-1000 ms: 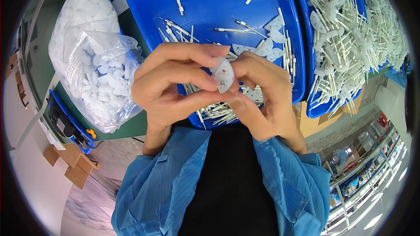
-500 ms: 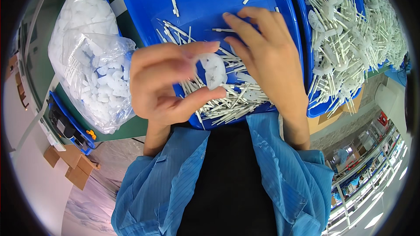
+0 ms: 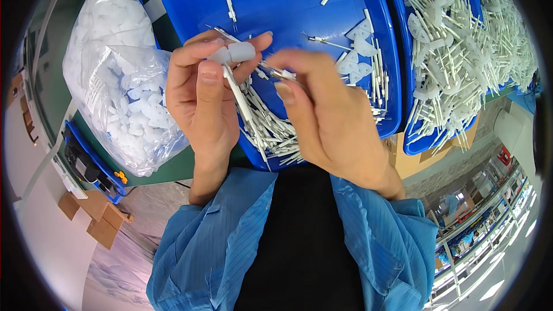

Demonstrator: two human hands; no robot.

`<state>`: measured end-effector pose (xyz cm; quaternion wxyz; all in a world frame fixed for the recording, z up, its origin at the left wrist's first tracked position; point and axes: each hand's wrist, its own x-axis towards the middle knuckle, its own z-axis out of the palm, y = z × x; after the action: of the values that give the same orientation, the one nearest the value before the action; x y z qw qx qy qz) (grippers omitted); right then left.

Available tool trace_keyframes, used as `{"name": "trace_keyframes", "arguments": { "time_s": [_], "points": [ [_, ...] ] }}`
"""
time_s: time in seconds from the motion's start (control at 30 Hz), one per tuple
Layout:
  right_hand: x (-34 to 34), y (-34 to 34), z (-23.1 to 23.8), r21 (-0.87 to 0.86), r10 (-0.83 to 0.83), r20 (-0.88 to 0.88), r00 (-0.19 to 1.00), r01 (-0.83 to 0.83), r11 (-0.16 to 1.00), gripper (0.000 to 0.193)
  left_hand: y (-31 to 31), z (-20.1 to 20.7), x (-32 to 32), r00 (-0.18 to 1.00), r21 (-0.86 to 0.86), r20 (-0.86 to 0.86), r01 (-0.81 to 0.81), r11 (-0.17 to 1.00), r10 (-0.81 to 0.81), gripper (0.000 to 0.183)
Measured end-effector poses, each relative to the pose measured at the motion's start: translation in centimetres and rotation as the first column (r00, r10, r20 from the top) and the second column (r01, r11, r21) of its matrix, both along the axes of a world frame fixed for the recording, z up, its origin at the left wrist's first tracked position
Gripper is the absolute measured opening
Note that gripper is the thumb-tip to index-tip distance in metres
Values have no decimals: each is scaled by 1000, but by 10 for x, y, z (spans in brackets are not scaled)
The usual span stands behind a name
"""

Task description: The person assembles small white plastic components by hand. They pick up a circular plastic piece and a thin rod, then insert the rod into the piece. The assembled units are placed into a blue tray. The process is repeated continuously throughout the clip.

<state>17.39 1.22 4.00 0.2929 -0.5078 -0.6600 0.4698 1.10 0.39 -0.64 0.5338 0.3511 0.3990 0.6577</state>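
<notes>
My left hand (image 3: 201,95) is closed, pinching a small translucent white plastic piece (image 3: 241,52) between thumb and fingers. A white rod (image 3: 239,93) slants down from beside that piece; whether it is fixed to it I cannot tell. Close by on the right, my right hand (image 3: 334,118), partly blurred, pinches a thin white rod with a metal tip (image 3: 282,73) pointing toward the left hand. Both hands are above a blue tray (image 3: 282,0). In it lie a heap of white rods (image 3: 275,135) and, by its right side, several flat translucent pieces (image 3: 358,52).
A clear bag of white plastic pieces (image 3: 141,109) stands on the left. To the right, another blue tray (image 3: 410,148) is heaped with rods and curved pieces. At the lower left are a small blue bin with a black object (image 3: 80,161) and an orange item (image 3: 120,177).
My left hand has turned over, still pinching a plastic piece, with a rod now beside it. My right hand has come down and left from the tray, bringing up a rod.
</notes>
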Motion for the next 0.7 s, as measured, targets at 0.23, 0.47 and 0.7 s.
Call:
{"name": "trace_keyframes", "arguments": {
  "time_s": [0.23,0.47,0.7],
  "points": [
    [-5,-7,-5,174,42,151,988,-68,982,7,-2,-2,-2,988,26,-149,38,999,-34,26],
    [-4,-11,-3,68,35,85,996,-41,997,7,-1,0,-1,978,87,-190,107,990,-89,23],
    [-2,-11,1,-27,65,30,997,-64,998,5,-1,3,-1,973,98,-198,138,986,-117,23]
  ]
}}
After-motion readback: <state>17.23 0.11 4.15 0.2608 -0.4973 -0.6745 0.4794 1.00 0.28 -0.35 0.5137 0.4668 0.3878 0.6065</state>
